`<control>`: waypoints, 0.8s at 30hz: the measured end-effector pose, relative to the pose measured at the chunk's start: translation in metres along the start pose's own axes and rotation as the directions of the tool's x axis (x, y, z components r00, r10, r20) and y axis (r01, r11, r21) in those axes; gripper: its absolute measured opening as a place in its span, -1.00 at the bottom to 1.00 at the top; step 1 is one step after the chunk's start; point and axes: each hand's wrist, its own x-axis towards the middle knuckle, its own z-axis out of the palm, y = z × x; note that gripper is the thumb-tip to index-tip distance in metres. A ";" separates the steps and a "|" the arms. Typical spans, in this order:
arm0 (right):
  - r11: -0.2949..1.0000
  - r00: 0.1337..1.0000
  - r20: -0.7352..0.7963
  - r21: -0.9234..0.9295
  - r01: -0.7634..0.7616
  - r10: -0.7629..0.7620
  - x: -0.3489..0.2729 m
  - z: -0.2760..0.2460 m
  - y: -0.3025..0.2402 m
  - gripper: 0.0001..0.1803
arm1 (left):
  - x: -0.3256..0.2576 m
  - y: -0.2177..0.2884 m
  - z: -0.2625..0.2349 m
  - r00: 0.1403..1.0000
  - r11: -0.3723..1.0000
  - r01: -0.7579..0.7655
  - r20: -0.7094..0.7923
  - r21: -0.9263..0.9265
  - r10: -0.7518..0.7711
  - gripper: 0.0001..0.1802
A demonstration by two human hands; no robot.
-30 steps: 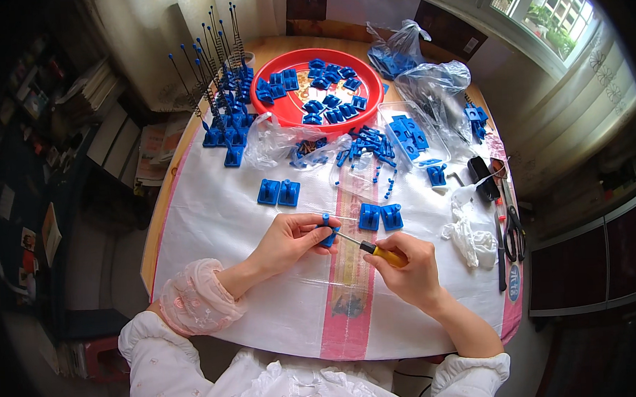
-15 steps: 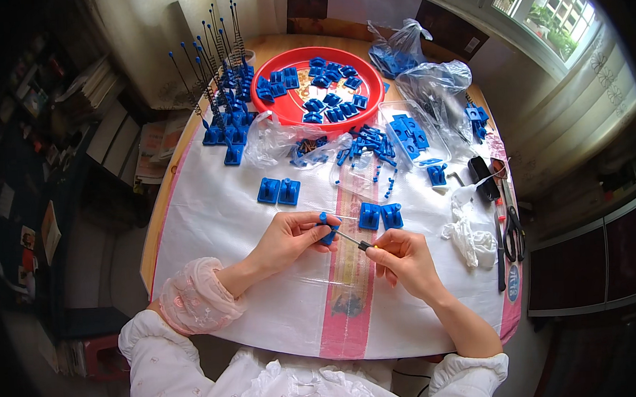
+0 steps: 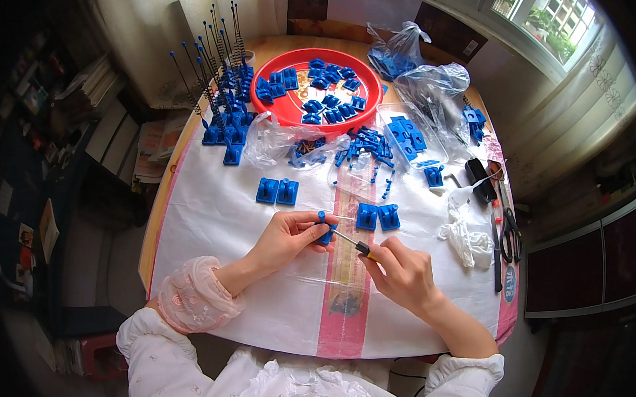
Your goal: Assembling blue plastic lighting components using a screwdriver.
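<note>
Near the middle of the table, my left hand (image 3: 285,237) is closed on a small blue plastic part (image 3: 325,232) with an upright round peg. My right hand (image 3: 402,269) grips the black and yellow handle of a screwdriver (image 3: 350,240). Its metal shaft points left, and the tip meets the blue part; my fingers hide just where it sits. Just beyond my hands, a pair of blue square-based pieces (image 3: 378,216) stands to the right. Another pair of similar pieces (image 3: 277,191) lies farther off to the left.
A red round tray (image 3: 264,109) at the back holds several blue pieces. Spring-stemmed blue assemblies (image 3: 226,120) crowd the far left. Loose blue parts (image 3: 368,144), plastic bags (image 3: 438,84) and a clear box (image 3: 435,149) lie beyond my hands. Scissors (image 3: 510,235) and crumpled white plastic (image 3: 469,241) lie right.
My right hand has shifted its grip on the screwdriver handle, with the fingers now curled further round it. The left hand and the blue part stay nearly in place.
</note>
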 end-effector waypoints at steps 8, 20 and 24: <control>0.912 0.969 -0.010 0.340 -0.228 0.246 0.000 0.006 -0.002 -0.75 | 0.000 -0.002 0.000 0.999 0.999 -0.032 0.015 0.034 0.031 -0.72; 0.430 0.767 0.362 0.665 -0.611 0.530 -0.002 0.010 0.005 -0.82 | -0.001 -0.002 0.000 0.999 0.998 -0.043 0.005 0.046 0.043 -0.72; -0.034 0.549 0.718 0.620 -0.784 0.429 0.006 -0.001 0.009 -0.81 | -0.001 -0.003 -0.002 0.998 0.998 -0.054 0.023 0.046 0.053 -0.72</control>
